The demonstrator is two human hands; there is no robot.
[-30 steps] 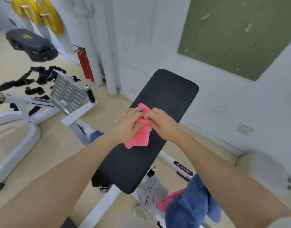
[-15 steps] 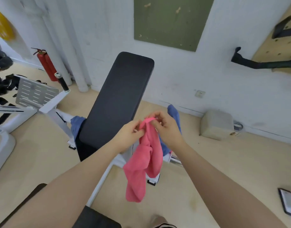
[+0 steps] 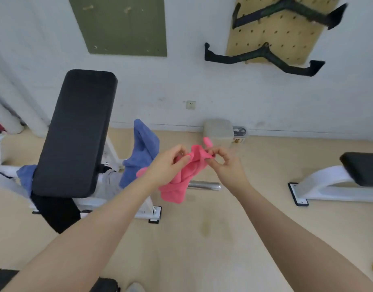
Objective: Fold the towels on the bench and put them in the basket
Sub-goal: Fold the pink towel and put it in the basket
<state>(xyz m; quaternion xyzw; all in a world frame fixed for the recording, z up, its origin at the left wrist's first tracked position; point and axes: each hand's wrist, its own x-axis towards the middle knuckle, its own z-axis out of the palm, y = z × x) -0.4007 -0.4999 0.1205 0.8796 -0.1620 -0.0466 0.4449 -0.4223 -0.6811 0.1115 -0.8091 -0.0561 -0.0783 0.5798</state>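
Pink towel (image 3: 184, 175): light, limp cloth, pinched at its top edge between left hand (image 3: 167, 165) and right hand (image 3: 224, 163); best gripped by corners.

Both my bare forearms reaching forward and converging, my left hand (image 3: 167, 165) with fingers curled, pinching the pink towel (image 3: 184, 175), my right hand (image 3: 222, 163) just beside it, thumb and fingertips pinching the same cloth, wrists raised.
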